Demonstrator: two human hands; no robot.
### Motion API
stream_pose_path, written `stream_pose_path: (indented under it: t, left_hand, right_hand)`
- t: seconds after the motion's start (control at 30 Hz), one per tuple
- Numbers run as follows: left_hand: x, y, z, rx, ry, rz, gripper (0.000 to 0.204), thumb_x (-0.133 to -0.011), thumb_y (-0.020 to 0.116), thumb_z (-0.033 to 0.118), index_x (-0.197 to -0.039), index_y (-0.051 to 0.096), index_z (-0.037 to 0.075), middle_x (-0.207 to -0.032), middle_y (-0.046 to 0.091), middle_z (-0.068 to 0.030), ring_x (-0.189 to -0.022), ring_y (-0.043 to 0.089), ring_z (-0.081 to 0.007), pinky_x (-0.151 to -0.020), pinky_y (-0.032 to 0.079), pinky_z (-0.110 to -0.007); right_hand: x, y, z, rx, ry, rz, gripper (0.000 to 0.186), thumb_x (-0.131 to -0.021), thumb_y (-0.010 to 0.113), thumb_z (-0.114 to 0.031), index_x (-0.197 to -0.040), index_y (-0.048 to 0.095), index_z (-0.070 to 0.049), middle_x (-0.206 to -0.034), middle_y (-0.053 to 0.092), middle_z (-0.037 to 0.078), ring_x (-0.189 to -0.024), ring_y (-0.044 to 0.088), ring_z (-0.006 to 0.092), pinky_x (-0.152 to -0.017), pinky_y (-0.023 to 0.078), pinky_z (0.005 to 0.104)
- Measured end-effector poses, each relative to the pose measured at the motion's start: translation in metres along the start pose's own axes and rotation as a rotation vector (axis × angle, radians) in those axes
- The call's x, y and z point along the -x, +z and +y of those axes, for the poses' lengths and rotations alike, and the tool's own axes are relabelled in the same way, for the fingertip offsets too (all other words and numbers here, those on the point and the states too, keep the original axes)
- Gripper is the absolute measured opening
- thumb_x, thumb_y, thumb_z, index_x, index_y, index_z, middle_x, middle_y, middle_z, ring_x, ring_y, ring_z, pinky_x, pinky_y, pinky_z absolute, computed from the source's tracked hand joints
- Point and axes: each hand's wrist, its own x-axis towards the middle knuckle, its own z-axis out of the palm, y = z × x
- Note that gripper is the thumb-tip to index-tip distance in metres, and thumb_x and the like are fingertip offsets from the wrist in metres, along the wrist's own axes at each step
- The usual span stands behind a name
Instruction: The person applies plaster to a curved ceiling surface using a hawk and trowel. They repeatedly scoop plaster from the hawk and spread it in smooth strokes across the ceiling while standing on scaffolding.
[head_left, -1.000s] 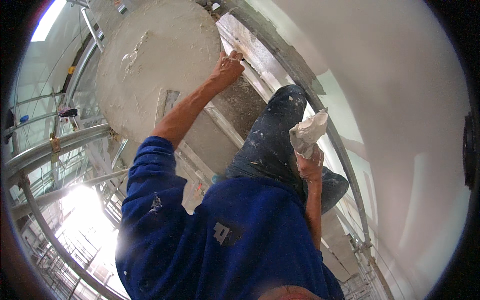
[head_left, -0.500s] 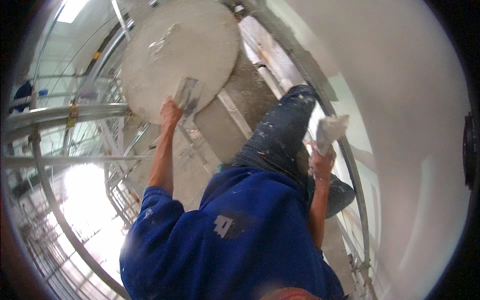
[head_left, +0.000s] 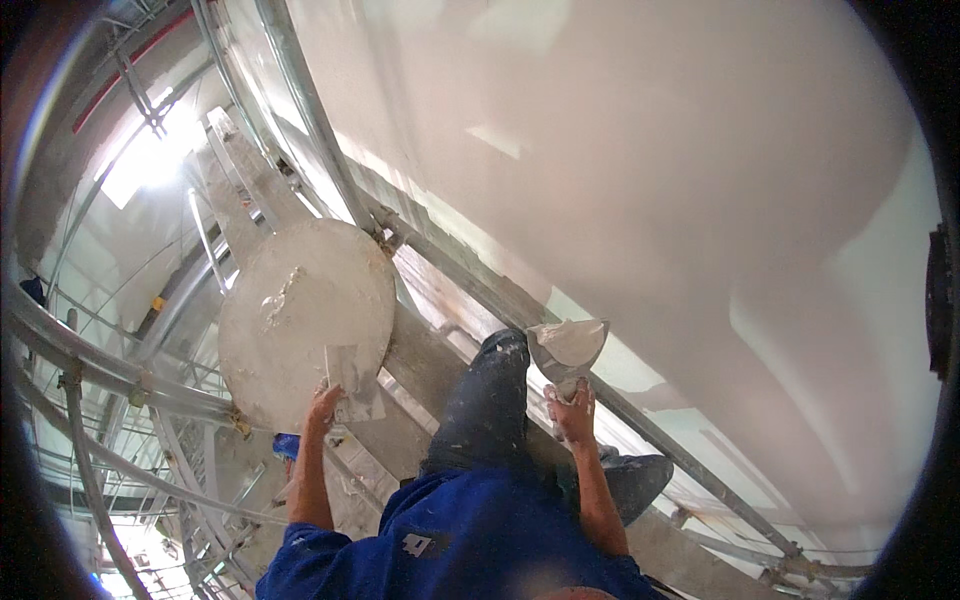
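My left hand (head_left: 322, 403) grips a flat rectangular plastering trowel (head_left: 350, 370), held at the near right part of a large round board (head_left: 335, 265). Whether the blade touches the board, I cannot tell. The board is smeared with pale plaster, with a raised streak of wet plaster (head_left: 280, 300) left of its middle. In my right hand (head_left: 573, 415) is the handle of a broad-bladed hand trowel (head_left: 539, 350). A heap of cream plaster (head_left: 572, 340) lies on that blade, which sits beyond my bent knee and in front of the wall.
A tall wall (head_left: 640, 170) with patches of plaster curves along the right side. Metal scaffold tubes (head_left: 700, 460) run between me and it. Further scaffold rails (head_left: 120, 370) stand at the left. Planks (head_left: 410, 345) lie beneath the round board, and my knee (head_left: 505, 350) sticks up between my hands.
The view has swung toward the wall, so more of it shows. My right hand has raised and turned its trowel, and the plaster on its blade now faces up. The left hand stays by the board.
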Motion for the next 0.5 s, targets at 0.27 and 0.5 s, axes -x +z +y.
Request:
stream_pose_path:
  t: [0.27,0.5]
  left_hand:
    - [0.186,0.163,0.170,0.877,0.033,-0.369,0.026,-0.081,0.047,0.025,-0.095,0.052,0.004,-0.087,0.055,-0.0083,-0.069,0.056,-0.0186,-0.061,0.048,-0.030]
    - [0.292,0.252,0.248,0.941,-0.024,-0.887,0.033,-0.081,0.045,0.024,-0.105,0.044,0.000,-0.093,0.054,-0.0110,-0.078,0.058,-0.0219,-0.066,0.050,-0.033]
  right_hand:
    - [0.000,-0.025,-0.028,0.876,-0.621,0.568,0.037,-0.078,0.043,-0.018,-0.114,0.047,-0.022,-0.122,0.032,0.022,-0.111,0.033,0.0363,-0.093,0.026,0.0458]
    - [-0.009,-0.059,-0.061,0.342,-0.608,0.589,0.042,-0.069,0.055,-0.015,-0.109,0.047,-0.009,-0.105,0.045,0.018,-0.098,0.045,0.0316,-0.080,0.040,0.0406]
